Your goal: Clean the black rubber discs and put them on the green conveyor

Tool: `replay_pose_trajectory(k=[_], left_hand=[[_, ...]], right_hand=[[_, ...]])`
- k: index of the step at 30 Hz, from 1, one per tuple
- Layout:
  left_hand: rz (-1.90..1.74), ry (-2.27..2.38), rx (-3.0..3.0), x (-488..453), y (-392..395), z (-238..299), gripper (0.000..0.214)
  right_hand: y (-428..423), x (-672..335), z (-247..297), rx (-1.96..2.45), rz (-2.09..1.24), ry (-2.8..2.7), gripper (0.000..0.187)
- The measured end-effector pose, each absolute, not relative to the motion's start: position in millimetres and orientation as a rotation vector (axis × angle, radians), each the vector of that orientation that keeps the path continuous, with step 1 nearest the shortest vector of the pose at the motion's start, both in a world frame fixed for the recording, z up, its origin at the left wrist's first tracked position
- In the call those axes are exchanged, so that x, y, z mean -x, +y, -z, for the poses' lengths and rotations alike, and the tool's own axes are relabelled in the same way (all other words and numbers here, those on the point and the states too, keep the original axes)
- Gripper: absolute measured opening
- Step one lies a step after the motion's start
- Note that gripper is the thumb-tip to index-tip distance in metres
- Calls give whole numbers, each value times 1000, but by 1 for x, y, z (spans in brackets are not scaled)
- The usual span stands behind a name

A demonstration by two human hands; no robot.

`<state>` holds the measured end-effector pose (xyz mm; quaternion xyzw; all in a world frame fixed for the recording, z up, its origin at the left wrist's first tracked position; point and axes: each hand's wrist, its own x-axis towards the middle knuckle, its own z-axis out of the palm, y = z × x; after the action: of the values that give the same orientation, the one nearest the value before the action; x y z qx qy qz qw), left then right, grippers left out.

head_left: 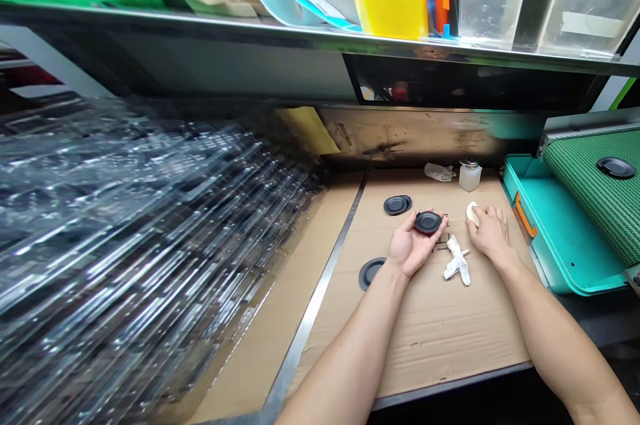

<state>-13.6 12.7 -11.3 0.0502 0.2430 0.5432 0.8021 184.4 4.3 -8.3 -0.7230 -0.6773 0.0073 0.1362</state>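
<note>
My left hand (pixel 413 245) lies palm up on the cardboard and holds a round black disc (pixel 428 222) in its fingers. My right hand (pixel 489 230) rests knuckles up just to the right, closed on a small white pad (pixel 472 212) at its fingertips. Between the two hands lies a crumpled white cloth (pixel 457 264). A second black disc (pixel 397 204) sits behind my left hand. A third black disc (pixel 371 273) lies near my left wrist, partly hidden by the arm.
A large stack of clear plastic trays (pixel 130 245) fills the left. A small white bottle (pixel 469 176) and crumpled plastic (pixel 439 172) stand at the back. A teal tray (pixel 555 232) and a green conveyor belt (pixel 595 205) carrying a black disc (pixel 616 167) are at the right.
</note>
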Motion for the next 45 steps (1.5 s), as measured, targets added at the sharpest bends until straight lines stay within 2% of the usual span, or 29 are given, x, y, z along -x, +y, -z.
replay_pose_trajectory(k=[4, 10, 20, 25, 30, 33, 36, 41, 45], left_hand=[[-1079, 498, -87, 14, 9, 6, 50], [-1038, 488, -69, 15, 8, 5, 67], [-1018, 484, -131, 14, 8, 12, 67], [-1044, 515, -196, 14, 7, 12, 66], [-1099, 549, -301, 13, 8, 13, 59], [-1130, 622, -330, 12, 9, 15, 60], [-1145, 656, -337, 12, 10, 16, 59], [-1083, 740, -425, 12, 10, 17, 63], [-1049, 820, -611, 4, 5, 19, 66]], right_hand=[[6, -187, 11, 2051, -75, -1917, 45], [6, -187, 11, 2058, -26, -1938, 39], [10, -190, 16, 2061, -13, -1956, 39], [-2, -178, -1, 1970, 159, -1914, 36], [-22, -157, -22, 1943, -240, -2196, 45], [-24, -157, -22, 1879, -394, -2354, 28], [-17, -163, -14, 1729, -418, -2377, 18], [-5, -167, -4, 1672, -337, -2107, 20], [-7, -160, -2, 1427, -407, -2005, 19]])
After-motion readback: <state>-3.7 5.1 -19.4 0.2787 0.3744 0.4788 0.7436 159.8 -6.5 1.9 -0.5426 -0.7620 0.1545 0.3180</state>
